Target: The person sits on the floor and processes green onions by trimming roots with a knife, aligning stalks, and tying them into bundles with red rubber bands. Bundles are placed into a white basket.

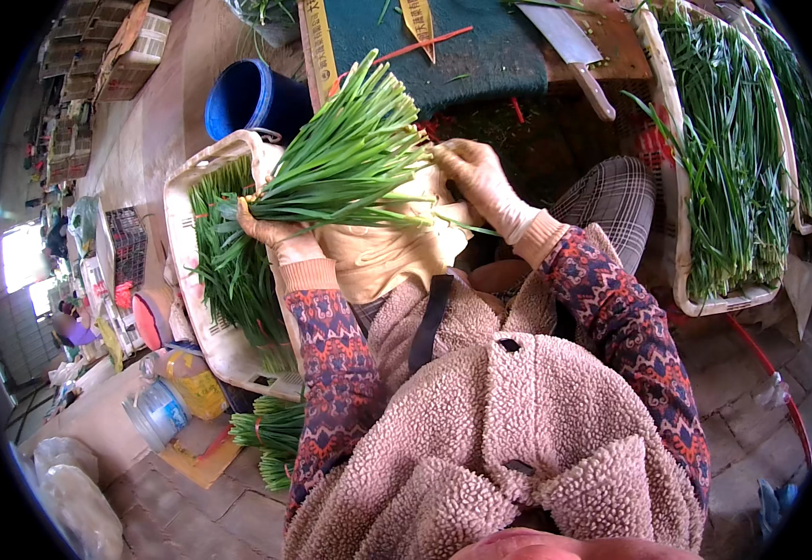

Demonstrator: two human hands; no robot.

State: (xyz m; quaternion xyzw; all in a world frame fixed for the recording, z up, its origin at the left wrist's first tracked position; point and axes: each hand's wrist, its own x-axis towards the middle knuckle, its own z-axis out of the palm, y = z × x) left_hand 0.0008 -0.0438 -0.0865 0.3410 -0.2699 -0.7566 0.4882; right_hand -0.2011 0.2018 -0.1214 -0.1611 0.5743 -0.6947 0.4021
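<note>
A loose, fanned bunch of green leafy stalks, like garlic chives (350,157), lies across my lap, its pale cut ends toward the right. My left hand (273,227), in a thin pale glove, grips its leafy end. At the cut ends is my right hand (479,178), also gloved, with thumb and fingers brought together at the stalks; whether it pinches one is not plain. Below the bunch is a yellowish cloth (385,259) over my lap. Ahead stands a work surface with a dark green cover (476,66), a red tie (406,52) and a yellow printed strip (420,24).
A cleaver (563,35) lies on a wooden board (630,52) at the front right. White crates of greens stand at left (174,231) and right (686,231). A blue bucket (259,101) is beyond the left crate. Tied bunches (269,427) and plastic jugs (160,413) are on the floor.
</note>
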